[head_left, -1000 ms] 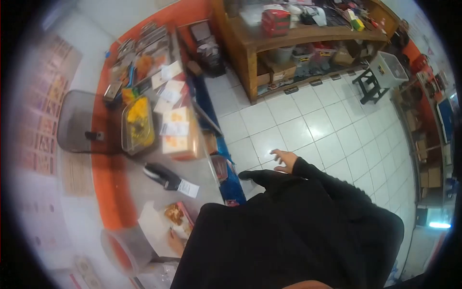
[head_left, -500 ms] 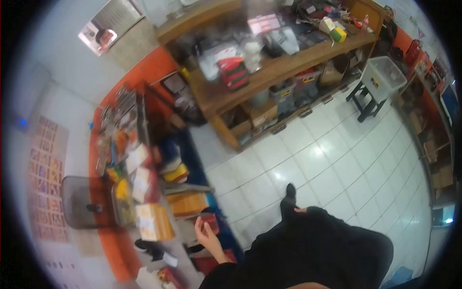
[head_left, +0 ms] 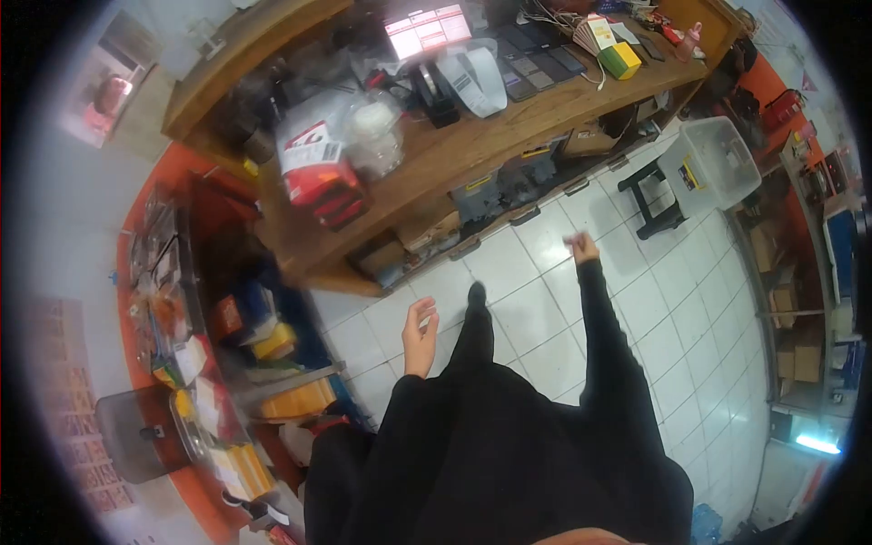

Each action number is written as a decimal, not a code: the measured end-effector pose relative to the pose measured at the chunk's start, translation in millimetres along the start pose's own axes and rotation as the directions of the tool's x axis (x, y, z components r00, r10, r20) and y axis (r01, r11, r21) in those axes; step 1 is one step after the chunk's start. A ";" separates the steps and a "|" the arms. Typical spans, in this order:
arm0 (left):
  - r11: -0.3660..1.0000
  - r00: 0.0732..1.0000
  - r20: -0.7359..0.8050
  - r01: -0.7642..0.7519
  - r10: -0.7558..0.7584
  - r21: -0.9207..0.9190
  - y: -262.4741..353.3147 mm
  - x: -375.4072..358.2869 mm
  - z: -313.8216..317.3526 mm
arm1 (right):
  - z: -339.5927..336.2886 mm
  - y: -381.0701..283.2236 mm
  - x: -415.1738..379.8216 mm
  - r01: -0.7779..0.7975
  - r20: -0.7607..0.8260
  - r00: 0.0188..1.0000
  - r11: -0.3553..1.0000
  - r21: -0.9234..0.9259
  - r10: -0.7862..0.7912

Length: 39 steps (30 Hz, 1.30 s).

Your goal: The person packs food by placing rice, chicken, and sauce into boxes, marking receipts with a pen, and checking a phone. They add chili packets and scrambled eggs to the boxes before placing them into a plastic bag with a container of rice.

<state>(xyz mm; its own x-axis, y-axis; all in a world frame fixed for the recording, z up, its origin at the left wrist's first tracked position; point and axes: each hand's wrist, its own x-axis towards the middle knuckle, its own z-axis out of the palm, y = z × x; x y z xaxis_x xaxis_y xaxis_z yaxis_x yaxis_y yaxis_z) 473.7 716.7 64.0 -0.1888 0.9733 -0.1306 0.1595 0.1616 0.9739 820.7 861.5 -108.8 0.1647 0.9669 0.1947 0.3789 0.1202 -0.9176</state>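
Observation:
My left hand [head_left: 419, 338] is held out in front of my body over the tiled floor, its fingers loosely bent and apart, with nothing in them. Farther forward and to the right, my right hand [head_left: 584, 247] reaches out on a stretched arm. Its fingertips are slightly blurred and look apart; no object shows in it. The wooden counter [head_left: 400, 195] lies ahead of both hands. On its near corner rest a red package [head_left: 322, 186] and a clear plastic-wrapped bundle [head_left: 374, 136]. Several phones [head_left: 536, 73] lie in rows beyond a white paper strip [head_left: 477, 86].
A clear plastic bin [head_left: 718, 168] sits on a black stool [head_left: 649, 200] at the right. Shelves with boxes [head_left: 799, 354] line the right wall. To the left runs a cluttered shelf with yellow-edged boxes [head_left: 241, 472]. A lit screen [head_left: 427, 34] stands on the counter.
My view has moved forward, bringing the counter nearer. My right hand, mostly hidden before, has swung out ahead. My left hand has moved from beside the left shelf to over the floor.

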 end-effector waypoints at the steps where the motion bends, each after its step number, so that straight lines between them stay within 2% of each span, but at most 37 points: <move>1: 1.000 1.000 0.028 0.000 0.000 0.001 1.0 23.0 15.5 | 7.9 -1.4 49.6 -0.109 0.020 0.994 0.992 0.062 0.108; 2: 1.000 1.000 0.028 0.004 -0.004 -0.009 1.3 45.9 31.1 | 13.8 8.4 98.4 0.182 -0.013 0.982 0.969 -0.168 -0.187; 4: 0.994 0.999 0.045 0.026 -0.021 -0.107 1.9 95.8 60.7 | 32.2 -18.0 193.4 0.158 0.015 0.987 0.965 -0.210 -0.158; 6: 0.994 0.998 0.063 0.007 -0.001 -0.110 -2.0 147.9 86.1 | 54.0 -44.9 268.8 0.173 0.113 0.983 0.923 -0.343 -0.143; 8: 0.937 0.981 0.129 0.180 -0.147 -0.300 8.1 189.7 113.4 | 84.9 -53.3 336.6 0.184 0.234 0.965 0.937 -0.296 -0.116; 9: 0.919 0.980 0.147 0.176 -0.131 -0.352 12.7 209.1 125.6 | 94.1 -51.8 357.7 0.178 0.250 0.963 0.939 -0.295 -0.104; 10: 0.916 0.981 0.135 0.182 -0.143 -0.357 18.2 232.6 141.4 | 102.1 -51.0 382.0 0.311 0.298 0.935 0.846 -0.433 -0.191; 11: 0.904 0.974 0.160 0.211 -0.161 -0.373 29.3 248.5 153.6 | 108.4 -44.4 393.5 0.426 0.359 0.897 0.722 -0.545 -0.258; 12: 0.892 0.965 0.174 0.249 -0.196 -0.378 38.4 270.0 165.2 | 118.1 -32.9 406.6 0.422 0.386 0.892 0.741 -0.523 -0.236; 14: 0.885 0.963 0.164 0.262 -0.213 -0.384 40.0 288.2 175.4 | 120.0 -28.3 411.2 0.484 0.574 0.815 0.635 -0.602 -0.076; 15: 0.877 0.963 0.150 0.265 -0.222 -0.401 40.5 293.8 179.4 | 117.2 -27.5 419.0 0.471 0.601 0.799 0.643 -0.604 -0.021; 17: 0.848 0.963 0.111 0.270 -0.247 -0.457 33.9 301.7 185.0 | 114.4 -27.1 422.9 0.490 0.613 0.790 0.630 -0.603 -0.029; 18: 0.819 0.948 0.073 0.304 -0.309 -0.487 26.0 305.4 187.5 | 110.5 -23.4 422.8 0.493 0.607 0.794 0.614 -0.616 -0.029; 19: 0.810 0.952 0.058 0.288 -0.302 -0.511 5.5 309.0 188.2 | 107.4 -20.4 426.4 0.548 0.623 0.773 0.619 -0.563 -0.117; 20: 0.801 0.955 0.035 0.265 -0.293 -0.537 -9.2 310.6 189.0 | 106.9 -21.7 428.9 0.580 0.656 0.744 0.614 -0.536 -0.130; 22: 0.667 0.961 -0.103 0.098 -0.256 -0.739 8.7 300.3 196.9 | 103.6 -28.9 434.9 0.586 0.706 0.708 0.576 -0.569 -0.023; 23: 0.788 0.887 -0.299 0.109 -0.352 -0.606 20.6 297.3 208.8 | 100.6 -35.0 439.5 0.574 0.727 0.687 0.616 -0.539 -0.005; 24: 0.786 0.869 -0.336 0.094 -0.364 -0.611 23.5 291.5 212.6 | 93.6 -41.5 444.8 0.612 0.757 0.648 0.652 -0.447 -0.089; 26: 0.741 0.823 -0.379 0.074 -0.423 -0.667 27.5 287.5 214.2 | 98.0 -22.0 450.9 0.662 0.798 0.601 0.580 -0.475 -0.033; 27: 0.738 0.770 -0.396 0.140 -0.500 -0.661 47.8 286.2 216.2 | 95.8 -21.7 453.8 0.632 0.806 0.592 0.629 -0.453 -0.015; 29: 0.740 0.718 -0.441 0.152 -0.538 -0.656 52.6 281.0 217.1 | 94.4 -16.6 458.8 0.698 0.802 0.584 0.584 -0.415 -0.128; 31: 0.740 0.654 -0.489 0.166 -0.578 -0.652 52.9 268.9 220.5 | 89.6 -5.9 450.5 0.737 0.813 0.560 0.543 -0.402 -0.159; 33: 0.729 0.620 -0.522 0.123 -0.586 -0.673 49.7 257.4 219.3 | 85.4 -24.9 453.3 0.624 0.754 0.637 0.681 -0.384 -0.159; 34: 0.722 0.594 -0.543 0.095 -0.593 -0.685 48.8 249.5 218.3 | 80.1 -31.4 457.5 0.612 0.756 0.628 0.717 -0.334 -0.184; 35: 0.726 0.578 -0.564 0.074 -0.590 -0.684 49.2 241.9 216.3 | 81.5 -41.7 456.5 0.373 0.772 0.633 0.894 -0.249 -0.049; 36: 0.725 0.567 -0.576 0.055 -0.589 -0.687 48.2 233.7 213.7 | 84.1 -52.6 451.3 0.086 0.799 0.595 0.982 -0.169 0.086; 37: 0.722 0.548 -0.597 0.019 -0.586 -0.691 46.1 224.1 211.3 | 82.9 -63.8 442.3 -0.141 0.823 0.506 0.966 -0.216 0.258; 38: 0.721 0.530 -0.619 -0.019 -0.580 -0.692 44.1 215.0 207.4 | 86.4 -78.9 436.6 -0.076 0.858 0.410 0.949 -0.305 0.309; 39: 0.732 0.519 -0.636 -0.028 -0.572 -0.681 43.9 204.3 203.3 | 93.1 -65.1 434.7 -0.177 0.921 0.313 0.967 -0.185 0.233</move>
<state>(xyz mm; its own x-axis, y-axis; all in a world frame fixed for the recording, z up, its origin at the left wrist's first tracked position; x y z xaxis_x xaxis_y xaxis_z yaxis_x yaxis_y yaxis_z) 639.1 955.8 42.3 -0.8050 0.3091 -0.5064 -0.5379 -0.0203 0.8428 782.9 1295.0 3.2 -0.6986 0.5377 -0.4721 0.5053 -0.0964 -0.8575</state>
